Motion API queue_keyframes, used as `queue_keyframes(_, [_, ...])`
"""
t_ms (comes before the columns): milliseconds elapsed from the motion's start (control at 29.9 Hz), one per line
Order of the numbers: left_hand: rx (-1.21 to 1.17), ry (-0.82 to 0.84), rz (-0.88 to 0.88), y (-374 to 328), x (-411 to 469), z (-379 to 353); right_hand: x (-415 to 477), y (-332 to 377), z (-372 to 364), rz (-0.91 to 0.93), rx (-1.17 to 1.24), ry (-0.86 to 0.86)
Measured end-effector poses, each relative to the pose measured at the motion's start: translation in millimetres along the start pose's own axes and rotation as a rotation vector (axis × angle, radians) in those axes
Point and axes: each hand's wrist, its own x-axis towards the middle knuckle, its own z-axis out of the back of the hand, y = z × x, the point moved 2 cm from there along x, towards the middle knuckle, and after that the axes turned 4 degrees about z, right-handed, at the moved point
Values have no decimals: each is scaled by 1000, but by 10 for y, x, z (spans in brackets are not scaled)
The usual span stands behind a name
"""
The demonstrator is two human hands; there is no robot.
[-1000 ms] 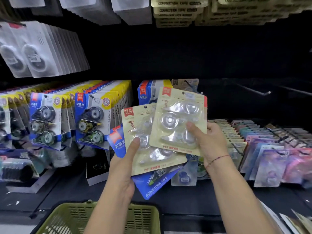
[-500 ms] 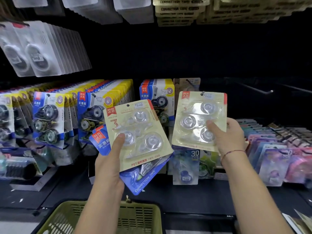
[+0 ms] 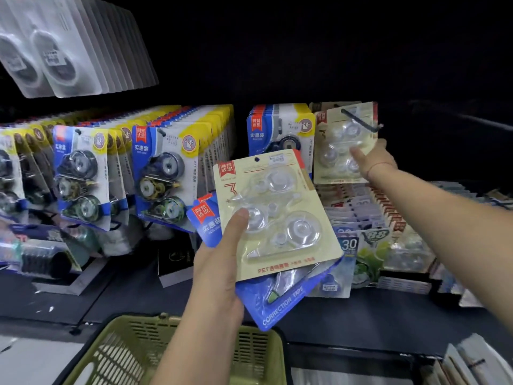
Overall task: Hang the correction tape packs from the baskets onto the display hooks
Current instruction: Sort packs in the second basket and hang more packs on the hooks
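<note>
**At the hook wall: one cream pack up by a hook, two more packs held lower**

Up right, by the black hook [image 3: 359,120]: upper cream pack [image 3: 337,151] of correction tape, pinched near its lower right edge in the right hand [image 3: 373,159], thumb on the front, fingers behind. Hook wire across the top of the card; cannot tell whether threaded through the hang hole. Red thread bracelet [image 3: 380,165] at that wrist.

Centre: lower cream pack [image 3: 277,215], tilted, clamped in the left hand [image 3: 219,262] on top of a blue pack [image 3: 280,304] marked CORRECTION TAPE. Thumb pressed on a clear blister, fingers hidden behind the cards. Blue pack mostly covered, only a top corner and the bottom end showing.

Around:
- Just left of the upper cream pack, a short hanging row of blue-and-yellow packs [image 3: 277,129], lower half blocked by the lower cream pack.
- Further left, long rows of the same kind.
- Top left, translucent white packs [image 3: 69,51], cut off by the frame.
- Under the upper cream pack, pastel packs [image 3: 361,209] in lower rows, partly behind the right forearm, print too blurred to read.
- Bottom edge, green basket [image 3: 116,357], partly behind the left forearm and cropped; inside not visible.
- Far right, very dark, details hard to make out.
</note>
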Motion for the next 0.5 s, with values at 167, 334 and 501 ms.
queue_keyframes(167, [-10, -22, 35, 20, 183, 32, 433, 111, -185, -33, -13, 41])
queue_keyframes(334, [2, -5, 31, 25, 265, 28, 535, 134, -372, -130, 54, 43])
queue_keyframes(501, [-21, -25, 53, 57, 255, 40, 236, 24, -313, -226, 93, -3])
